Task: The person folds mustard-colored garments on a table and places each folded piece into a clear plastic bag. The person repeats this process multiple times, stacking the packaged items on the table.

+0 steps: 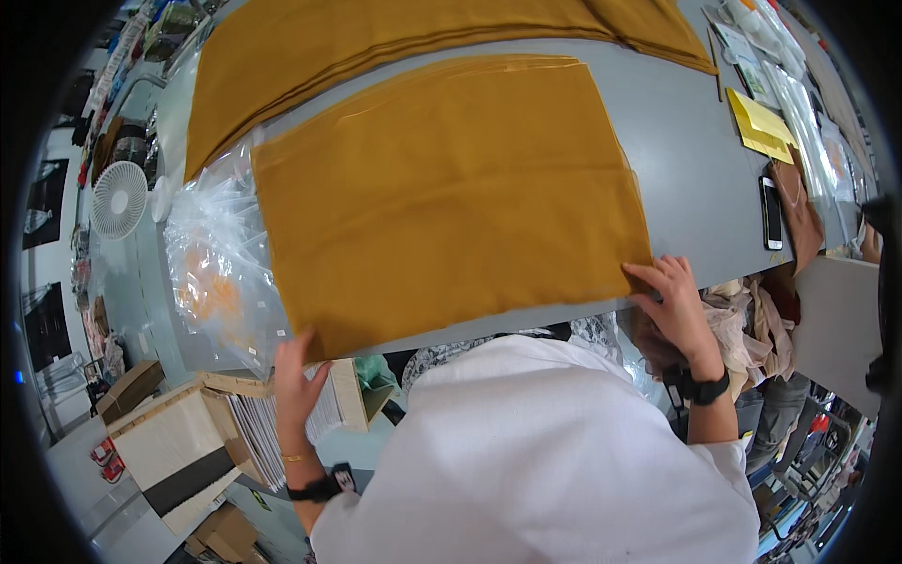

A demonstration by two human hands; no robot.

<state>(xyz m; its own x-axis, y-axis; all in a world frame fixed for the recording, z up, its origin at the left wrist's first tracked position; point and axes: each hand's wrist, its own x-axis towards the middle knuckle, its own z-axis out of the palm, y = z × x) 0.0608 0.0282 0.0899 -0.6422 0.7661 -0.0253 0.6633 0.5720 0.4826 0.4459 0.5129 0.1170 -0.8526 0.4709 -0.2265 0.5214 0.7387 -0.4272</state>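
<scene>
A mustard-yellow folded cloth (451,188) lies spread flat in layers on the grey table, its near edge along the table's front. At its near left corner, my left hand (296,385) has the fabric between thumb and fingers. My right hand (672,301) pinches the near right corner, with its index finger on top and thumb just below the edge. Behind it lies a larger stack of the same mustard cloth (423,23), folded in several layers.
Clear plastic bags (221,263) lie left of the cloth, near a white fan (120,199). To the right are a phone (771,213) and yellow paper (761,127). Below the table's edge stand a box of white sheets (254,428) and crumpled pale fabric (747,329).
</scene>
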